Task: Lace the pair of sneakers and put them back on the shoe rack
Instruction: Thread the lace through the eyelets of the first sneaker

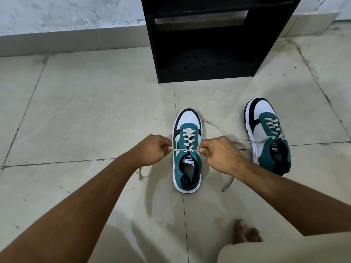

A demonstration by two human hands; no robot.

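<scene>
A teal, white and black sneaker [187,160] stands on the tiled floor in front of me, toe pointing away, its grey lace [187,141] crossed through the eyelets. My left hand [152,150] pinches the left lace end beside the top eyelet. My right hand [218,154] pinches the right lace end, and both ends are pulled taut sideways. The second sneaker [267,135] stands to the right, laced, with its loose ends trailing left across the floor. The black shoe rack [207,59] stands just beyond the shoes, its lower shelves open toward me.
A white wall [66,14] with a grey skirting runs behind the rack. My bare foot [247,232] and knee are at the bottom right. Loose lace tails lie on the tiles beside the near sneaker.
</scene>
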